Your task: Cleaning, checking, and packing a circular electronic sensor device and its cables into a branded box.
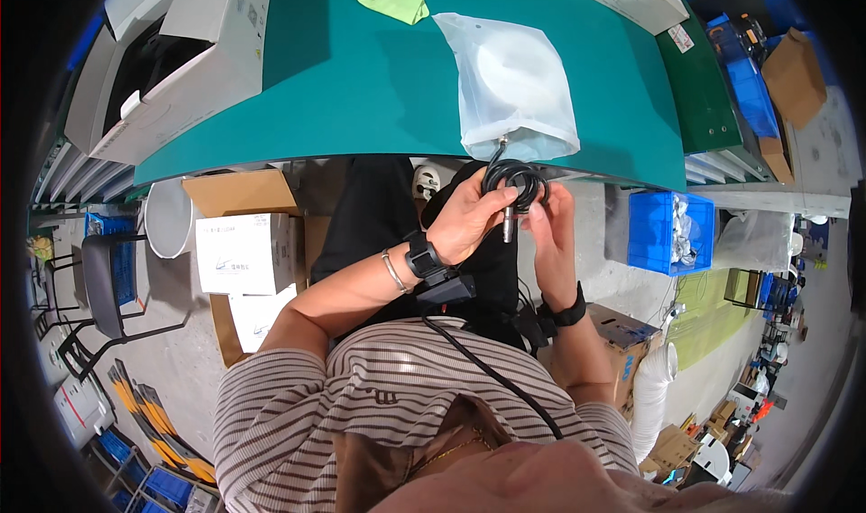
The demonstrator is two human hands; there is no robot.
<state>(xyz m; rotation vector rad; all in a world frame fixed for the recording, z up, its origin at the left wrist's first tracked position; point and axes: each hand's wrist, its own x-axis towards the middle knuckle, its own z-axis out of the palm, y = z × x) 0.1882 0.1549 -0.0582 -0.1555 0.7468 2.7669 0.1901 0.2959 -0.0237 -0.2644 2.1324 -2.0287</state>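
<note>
Two bare hands meet at a looped coil of thin black cable (539, 186), just off the near edge of a green-topped table (343, 98). The left hand (465, 220) pinches the coil; whether the right hand (554, 229), at its right side, also grips — I cannot tell. Between them a silver cylindrical metal connector (508, 227), nearer the left thumb, points toward the striped shirt (406, 355). Beyond — a translucent white plastic bag (514, 85), mouth facing the coil; tabletop stretches leftward to a white cardboard box (212, 71).
</note>
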